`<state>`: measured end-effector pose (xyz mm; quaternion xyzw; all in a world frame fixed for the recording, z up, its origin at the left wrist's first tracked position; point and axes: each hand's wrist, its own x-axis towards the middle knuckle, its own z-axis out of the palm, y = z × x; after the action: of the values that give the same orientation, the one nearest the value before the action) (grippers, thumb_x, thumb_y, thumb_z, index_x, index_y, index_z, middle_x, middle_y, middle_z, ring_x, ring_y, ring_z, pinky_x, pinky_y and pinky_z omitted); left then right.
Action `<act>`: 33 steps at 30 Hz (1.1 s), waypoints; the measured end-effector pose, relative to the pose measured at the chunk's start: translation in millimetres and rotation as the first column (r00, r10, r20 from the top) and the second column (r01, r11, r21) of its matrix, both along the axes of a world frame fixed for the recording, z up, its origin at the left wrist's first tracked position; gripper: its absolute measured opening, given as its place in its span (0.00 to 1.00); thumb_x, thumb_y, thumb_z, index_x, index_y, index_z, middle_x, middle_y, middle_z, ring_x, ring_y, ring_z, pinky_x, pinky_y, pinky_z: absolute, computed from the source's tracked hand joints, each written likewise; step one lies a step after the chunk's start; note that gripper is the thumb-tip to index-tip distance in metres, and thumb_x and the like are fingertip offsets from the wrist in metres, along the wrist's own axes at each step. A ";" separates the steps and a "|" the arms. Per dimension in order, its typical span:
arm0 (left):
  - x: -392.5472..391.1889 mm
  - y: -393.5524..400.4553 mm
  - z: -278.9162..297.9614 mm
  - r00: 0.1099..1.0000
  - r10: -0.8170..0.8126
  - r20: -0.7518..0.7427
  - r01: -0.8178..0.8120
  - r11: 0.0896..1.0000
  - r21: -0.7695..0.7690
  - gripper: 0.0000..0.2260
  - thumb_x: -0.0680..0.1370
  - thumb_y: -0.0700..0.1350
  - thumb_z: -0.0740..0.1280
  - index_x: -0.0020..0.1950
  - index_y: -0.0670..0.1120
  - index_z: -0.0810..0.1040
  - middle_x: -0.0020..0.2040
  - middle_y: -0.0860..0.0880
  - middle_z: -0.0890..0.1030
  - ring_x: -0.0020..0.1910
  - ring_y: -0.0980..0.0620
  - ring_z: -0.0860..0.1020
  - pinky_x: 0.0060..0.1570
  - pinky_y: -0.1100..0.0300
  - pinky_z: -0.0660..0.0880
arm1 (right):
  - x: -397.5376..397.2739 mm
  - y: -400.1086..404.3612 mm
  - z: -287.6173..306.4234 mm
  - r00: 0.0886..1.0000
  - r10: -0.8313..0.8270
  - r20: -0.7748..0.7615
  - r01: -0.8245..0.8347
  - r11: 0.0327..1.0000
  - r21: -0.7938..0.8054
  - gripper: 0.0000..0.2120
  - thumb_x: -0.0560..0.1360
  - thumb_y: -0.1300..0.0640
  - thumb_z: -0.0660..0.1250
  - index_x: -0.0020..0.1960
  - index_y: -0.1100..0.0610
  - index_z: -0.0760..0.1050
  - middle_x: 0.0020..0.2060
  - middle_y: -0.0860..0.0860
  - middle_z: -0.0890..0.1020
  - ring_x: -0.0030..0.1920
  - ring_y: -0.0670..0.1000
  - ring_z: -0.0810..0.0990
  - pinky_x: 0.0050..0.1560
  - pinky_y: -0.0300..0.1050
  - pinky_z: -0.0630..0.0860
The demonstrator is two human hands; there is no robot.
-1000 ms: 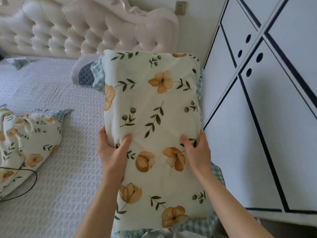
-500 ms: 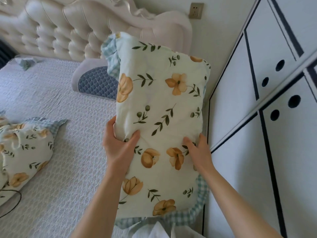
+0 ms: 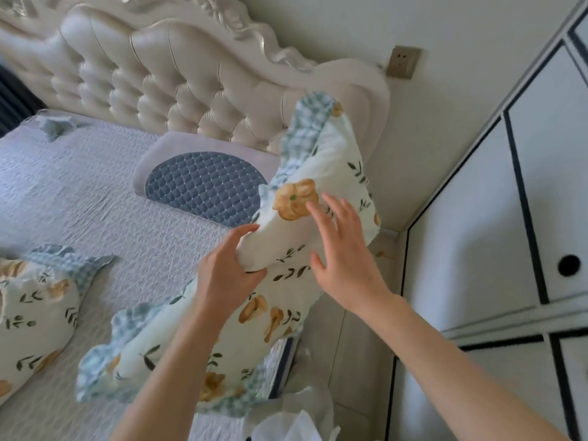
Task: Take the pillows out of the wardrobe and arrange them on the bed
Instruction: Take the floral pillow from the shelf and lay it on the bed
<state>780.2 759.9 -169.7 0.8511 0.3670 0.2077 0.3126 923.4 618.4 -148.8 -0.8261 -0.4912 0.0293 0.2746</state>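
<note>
Pillow [image 3: 203,348] in mid-air over the bed's [image 3: 79,198] right edge: you have a floral one with a blue check frill tilted steeply, its long axis running from low and near you up toward the headboard [image 3: 178,81] and the corner of the wall. Its lower frill hangs just above the quilted cover; its upper end rises in front of the headboard's right wing.

Your left hand [image 3: 227,275] is clamped on the pillow's left long edge about midway, thumb on the printed face and fingers wrapped behind. Your right hand [image 3: 342,253] is spread wide, fingers fanned, over the upper half; whether the palm is touching the fabric or just clear of it cannot be told from this angle. It grips nothing.

The relation that matters: the landing spot, a grey cushion [image 3: 206,183] lying flat against the headboard, sits up and to the left of the pillow, on the left hand's side. So the left hand is the nearer one to carry the swing, and the right looks placed to push or pat the top end down. The pillow's axis would need to turn from pointing at the headboard to lying along it.

A second floral pillow [image 3: 31,313] already rests on the cover at far left, well apart. The wardrobe [image 3: 477,249] stands shut on your right.
</note>
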 end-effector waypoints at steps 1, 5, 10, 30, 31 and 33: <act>7.8 13.4 -0.2 0.999 -0.026 -0.028 0.026 1.000 0.017 0.30 0.63 0.45 0.78 0.62 0.61 0.74 0.41 0.58 0.79 0.39 0.53 0.77 0.42 0.58 0.70 | 11.4 14.8 -0.3 0.998 0.055 0.037 -0.052 0.996 -0.072 0.38 0.75 0.58 0.67 0.77 0.49 0.49 0.78 0.53 0.48 0.78 0.59 0.43 0.75 0.58 0.53; 32.3 65.0 2.0 0.982 -0.141 -0.129 0.154 0.983 0.099 0.29 0.64 0.44 0.78 0.63 0.59 0.75 0.43 0.59 0.78 0.38 0.53 0.75 0.41 0.59 0.67 | 60.9 72.0 -5.8 0.934 0.282 0.220 -0.199 0.921 -0.334 0.45 0.72 0.48 0.71 0.78 0.48 0.45 0.78 0.53 0.47 0.77 0.58 0.37 0.75 0.62 0.40; 49.7 123.5 -9.5 0.940 -0.270 -0.207 0.314 0.922 0.225 0.31 0.61 0.45 0.80 0.63 0.56 0.77 0.52 0.54 0.84 0.42 0.50 0.82 0.40 0.59 0.73 | 106.9 130.4 -27.4 0.855 0.420 0.304 -0.241 0.841 -0.484 0.48 0.67 0.39 0.72 0.77 0.47 0.48 0.76 0.53 0.58 0.77 0.61 0.49 0.72 0.69 0.44; 160.6 281.1 -62.3 0.918 -0.241 -0.313 0.386 0.721 0.575 0.22 0.75 0.37 0.68 0.70 0.45 0.75 0.62 0.44 0.80 0.58 0.42 0.77 0.65 0.45 0.68 | 243.6 291.3 -94.9 0.847 0.501 0.180 -0.454 0.856 -0.250 0.39 0.67 0.50 0.74 0.74 0.45 0.61 0.53 0.52 0.75 0.49 0.55 0.75 0.51 0.55 0.72; 171.6 290.5 -61.6 0.923 -0.227 -0.311 0.374 0.720 0.585 0.22 0.75 0.36 0.68 0.69 0.45 0.75 0.62 0.44 0.80 0.59 0.42 0.78 0.66 0.43 0.68 | 253.6 302.0 -96.3 0.853 0.497 0.159 -0.455 0.857 -0.242 0.39 0.67 0.50 0.74 0.74 0.45 0.60 0.53 0.52 0.75 0.49 0.55 0.74 0.51 0.55 0.73; 202.9 318.3 -66.0 0.925 -0.192 -0.327 0.356 0.738 0.573 0.23 0.74 0.36 0.70 0.69 0.45 0.75 0.63 0.44 0.80 0.62 0.42 0.77 0.68 0.40 0.65 | 283.3 330.1 -103.2 0.864 0.497 0.086 -0.465 0.851 -0.244 0.38 0.69 0.49 0.73 0.74 0.45 0.59 0.53 0.52 0.74 0.48 0.55 0.75 0.49 0.56 0.74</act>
<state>983.1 1078.2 -235.7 0.9698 0.1832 0.1611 -0.0068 1206.7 948.5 -252.0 -0.7012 -0.6951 0.0897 0.1310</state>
